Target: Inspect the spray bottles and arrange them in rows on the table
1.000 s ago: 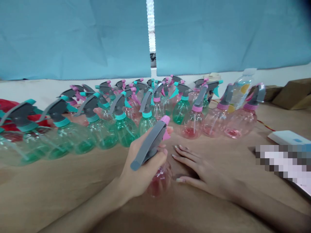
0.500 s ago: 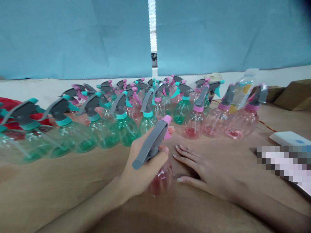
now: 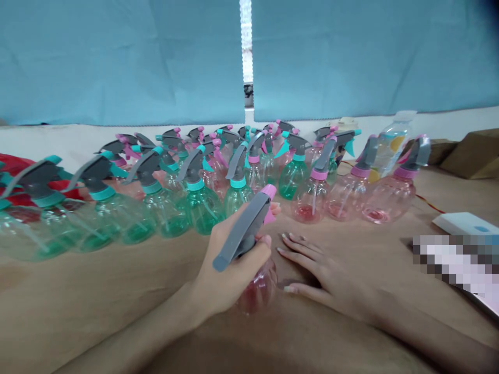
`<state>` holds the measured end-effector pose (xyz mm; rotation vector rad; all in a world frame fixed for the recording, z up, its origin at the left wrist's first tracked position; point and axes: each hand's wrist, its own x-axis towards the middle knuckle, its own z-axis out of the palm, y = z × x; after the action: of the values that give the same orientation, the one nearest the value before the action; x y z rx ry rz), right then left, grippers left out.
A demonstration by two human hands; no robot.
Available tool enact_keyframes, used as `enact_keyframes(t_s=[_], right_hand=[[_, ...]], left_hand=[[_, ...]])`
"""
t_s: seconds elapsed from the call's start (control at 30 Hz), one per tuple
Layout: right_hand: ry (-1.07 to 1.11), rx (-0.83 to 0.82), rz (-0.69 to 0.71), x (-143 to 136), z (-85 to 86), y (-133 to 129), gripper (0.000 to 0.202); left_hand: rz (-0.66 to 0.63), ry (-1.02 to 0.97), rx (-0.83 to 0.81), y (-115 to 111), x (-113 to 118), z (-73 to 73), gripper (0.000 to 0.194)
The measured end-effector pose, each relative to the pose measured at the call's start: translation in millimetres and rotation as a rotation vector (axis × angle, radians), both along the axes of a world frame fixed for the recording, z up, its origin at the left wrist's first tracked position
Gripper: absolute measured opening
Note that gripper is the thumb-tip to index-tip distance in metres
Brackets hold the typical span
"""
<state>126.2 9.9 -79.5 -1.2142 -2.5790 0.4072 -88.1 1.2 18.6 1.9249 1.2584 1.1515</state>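
My left hand point(image 3: 228, 265) is wrapped round the neck of a pink spray bottle point(image 3: 257, 291) that stands on the table point(image 3: 312, 340). The bottle has a grey trigger head with a pink nozzle and trigger, and the hand hides its collar. To the right, my right hand point(image 3: 323, 270) lies flat on the table with its fingers spread, near the bottle but apart from it. Just beyond the left hand is a green spray bottle point(image 3: 237, 195) with a turquoise collar. A pink spray bottle point(image 3: 310, 200) stands past the right hand's fingertips.
Several green and pink spray bottles line the table's back. A clear drink bottle point(image 3: 393, 148) stands behind them at right, near a cardboard box point(image 3: 473, 153). A white box point(image 3: 460, 223) and a pixelated flat object point(image 3: 463, 270) lie at right. Red material point(image 3: 15, 169) shows at far left.
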Motion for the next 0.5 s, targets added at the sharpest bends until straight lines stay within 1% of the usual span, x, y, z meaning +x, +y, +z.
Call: enact_keyframes(t_s=[0.17,0.37,0.5], right_hand=[[0.044,0.025,0.014,1.6,-2.0,0.2,0.065],[0.048,0.028,0.02,2.2,-3.5,-0.1,0.065],[0.089,0.023,0.018,2.6,-4.6,0.1,0.064]], left_hand=[[-0.002,-0.004,0.007,-1.0,0.7,1.7,0.023],[-0.013,-0.045,-0.077,-2.1,0.0,1.2,0.019],[-0.019,-0.055,-0.069,-1.7,-0.6,0.3,0.022]])
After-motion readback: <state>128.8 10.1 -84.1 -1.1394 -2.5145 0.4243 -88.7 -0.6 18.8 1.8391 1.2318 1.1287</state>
